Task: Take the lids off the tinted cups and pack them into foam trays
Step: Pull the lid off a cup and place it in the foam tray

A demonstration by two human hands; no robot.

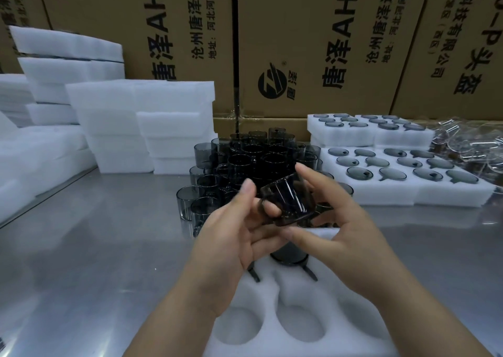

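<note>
Both hands grip one dark cup (pixel 288 201) — the left hand (pixel 231 237) and the right hand (pixel 345 231) curl round it, tilted, above the white foam tray (pixel 269 296)

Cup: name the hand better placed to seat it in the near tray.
Probably left: the left hand grips the cup at its handle, directly above the tray's empty pockets.

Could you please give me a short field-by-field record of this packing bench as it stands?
held: tinted cup, tilted, blurred
left hand: grips it
right hand: grips it
near foam tray: one seated cup, front pockets empty
loose cups: stacked behind the hands
filled trays: at right
</note>
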